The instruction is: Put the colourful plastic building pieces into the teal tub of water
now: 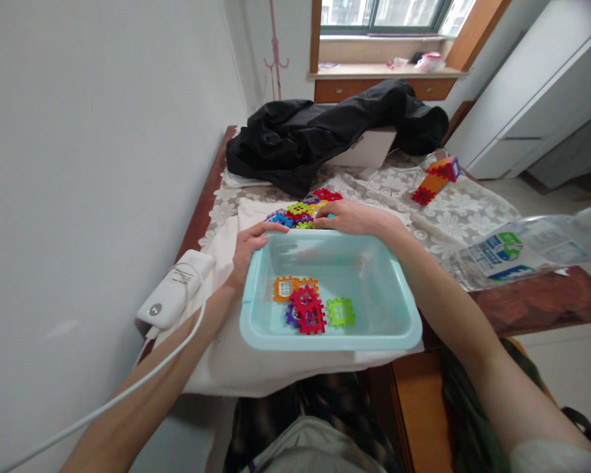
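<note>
Left hand (250,249) clasped pale-blue plastic basin (329,343), few multicoloured notched plastic tiles (309,307) inside; right hand (352,215), grip unclear, overlaid twelve-o'clock tile pile (298,209) outside.

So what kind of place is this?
It looks like a room in somebody's home, though I can't be sure which room. There's a flowery tablecloth, a pink stand with hooks, and colourful plastic pieces in a pale blue basin.

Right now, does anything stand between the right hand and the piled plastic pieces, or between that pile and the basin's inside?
Nothing visible blocks the right hand from the piled plastic pieces; the basin's far rim stands between them and its inside.
</note>
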Tool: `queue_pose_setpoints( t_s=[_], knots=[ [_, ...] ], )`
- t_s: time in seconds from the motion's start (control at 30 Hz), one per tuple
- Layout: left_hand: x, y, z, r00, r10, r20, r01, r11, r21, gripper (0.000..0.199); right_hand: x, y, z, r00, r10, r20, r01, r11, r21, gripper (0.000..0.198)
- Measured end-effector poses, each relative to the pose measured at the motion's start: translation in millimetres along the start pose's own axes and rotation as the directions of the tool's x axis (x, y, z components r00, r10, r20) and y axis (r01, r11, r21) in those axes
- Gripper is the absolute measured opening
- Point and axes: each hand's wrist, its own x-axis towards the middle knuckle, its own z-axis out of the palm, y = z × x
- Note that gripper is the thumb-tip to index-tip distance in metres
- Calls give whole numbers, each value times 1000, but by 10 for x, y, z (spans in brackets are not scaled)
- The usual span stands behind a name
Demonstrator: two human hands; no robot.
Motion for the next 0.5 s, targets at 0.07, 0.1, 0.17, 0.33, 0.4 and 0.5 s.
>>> queue_pose_setpoints(
  t_s=[0.07, 0.1, 0.17, 0.33, 0.4, 0.5],
  knots=[
    [-13, 16, 13, 1000, -2, -2, 2, 1000, -1, 35, -8, -57, -34, 998, 65, -4, -64, 998, 24, 36],
    [-19, 23, 21, 1000, -2, -5, 2, 1000, -3, 35, -13, -87, -53, 996, 93, -5, -92, 995, 35, 36],
    [-21, 33, 33, 1000, 0, -13, 0, 1000, -8, 34, -21, -137, -84, 992, 126, -11, -125, 991, 48, 35],
    [1, 21, 36, 1000, -6, -27, 6, 1000, -4, 34, -16, -143, -92, 991, 134, -4, -133, 988, 81, 29],
    [4, 17, 38, 1000, -2, -23, 2, 1000, -2, 35, -9, -125, -83, 990, 138, 9, -138, 985, 101, 26],
    [-5, 28, 54, 999, -18, -27, 17, 999, -43, 34, -8, -112, -78, 987, 162, 25, -163, 979, 122, 22]
  ],
)
